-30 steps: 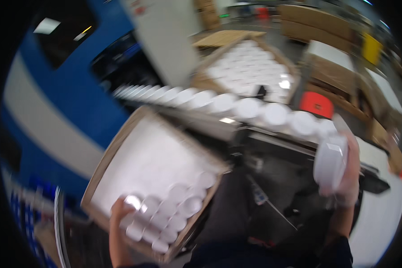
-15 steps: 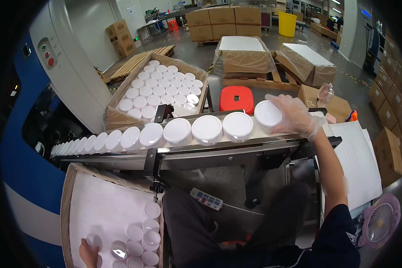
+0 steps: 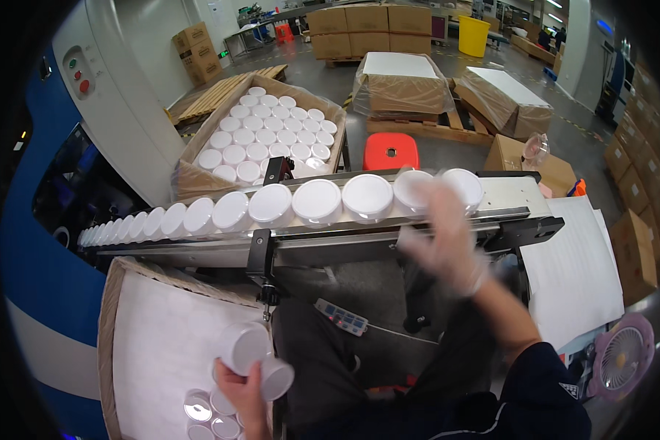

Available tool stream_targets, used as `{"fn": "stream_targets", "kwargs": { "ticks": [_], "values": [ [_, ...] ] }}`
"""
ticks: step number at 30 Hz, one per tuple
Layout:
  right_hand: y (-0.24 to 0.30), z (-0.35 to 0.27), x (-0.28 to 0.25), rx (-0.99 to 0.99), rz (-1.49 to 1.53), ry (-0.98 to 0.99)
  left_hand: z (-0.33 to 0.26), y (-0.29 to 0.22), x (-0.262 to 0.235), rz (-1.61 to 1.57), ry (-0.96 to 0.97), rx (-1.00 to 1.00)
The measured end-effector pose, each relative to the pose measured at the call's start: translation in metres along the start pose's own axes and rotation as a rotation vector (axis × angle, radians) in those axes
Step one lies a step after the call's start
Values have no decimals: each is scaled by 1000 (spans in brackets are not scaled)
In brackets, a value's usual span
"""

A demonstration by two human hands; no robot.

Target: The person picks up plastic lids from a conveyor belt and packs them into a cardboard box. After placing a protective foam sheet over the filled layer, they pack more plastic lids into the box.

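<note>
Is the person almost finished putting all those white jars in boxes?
Not nearly. Done: the far cardboard box looks full of white jars. In hand: the left hand holds two jars over the near box, which has only a few jars in its bottom corner. The gloved right hand, blurred, reaches by the conveyor. Left: a long row of jars waits on the conveyor.

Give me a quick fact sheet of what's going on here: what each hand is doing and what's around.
Left hand: bare, gripping two white jars over a near carton lined with a white sheet
Right hand: gloved, blurred, at the conveyor, nothing visibly held
Conveyor load: one row of white lids
Far carton: packed with white jars
Floor behind: red stool, wrapped pallets
Lower right: small pink fan
</note>
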State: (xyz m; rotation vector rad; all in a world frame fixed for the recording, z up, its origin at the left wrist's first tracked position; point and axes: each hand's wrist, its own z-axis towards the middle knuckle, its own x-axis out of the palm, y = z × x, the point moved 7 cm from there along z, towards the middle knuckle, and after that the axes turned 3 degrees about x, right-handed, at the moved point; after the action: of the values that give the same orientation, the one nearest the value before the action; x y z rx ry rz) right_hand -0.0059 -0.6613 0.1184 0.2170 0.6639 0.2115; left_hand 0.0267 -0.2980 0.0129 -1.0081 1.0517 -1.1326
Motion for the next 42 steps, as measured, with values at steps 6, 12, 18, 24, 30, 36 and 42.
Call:
{"fn": "stream_targets", "kwargs": {
  "ticks": [6,12,18,24,30,36,42],
  "values": [
    [122,-88,82,330,998,681,-50,13,81,-302,-16,-62],
    [129,-132,97,844,1405,646,-91,17,109,-602,399,-1],
    [111,-127,94,782,1359,647,-67,-17,98,-537,729,158],
    [64,-103,54,715,1147,397,7,69,-48,716,85,144],
    [30,-105,31,527,996,237,-5,98,-86,1492,-49,87],
    [57,-97,44,701,1028,303,-2,153,-99,1269,170,121],
    [33,-92,14,649,947,276,48,150,-108,1037,151,-4]
  ]
}}
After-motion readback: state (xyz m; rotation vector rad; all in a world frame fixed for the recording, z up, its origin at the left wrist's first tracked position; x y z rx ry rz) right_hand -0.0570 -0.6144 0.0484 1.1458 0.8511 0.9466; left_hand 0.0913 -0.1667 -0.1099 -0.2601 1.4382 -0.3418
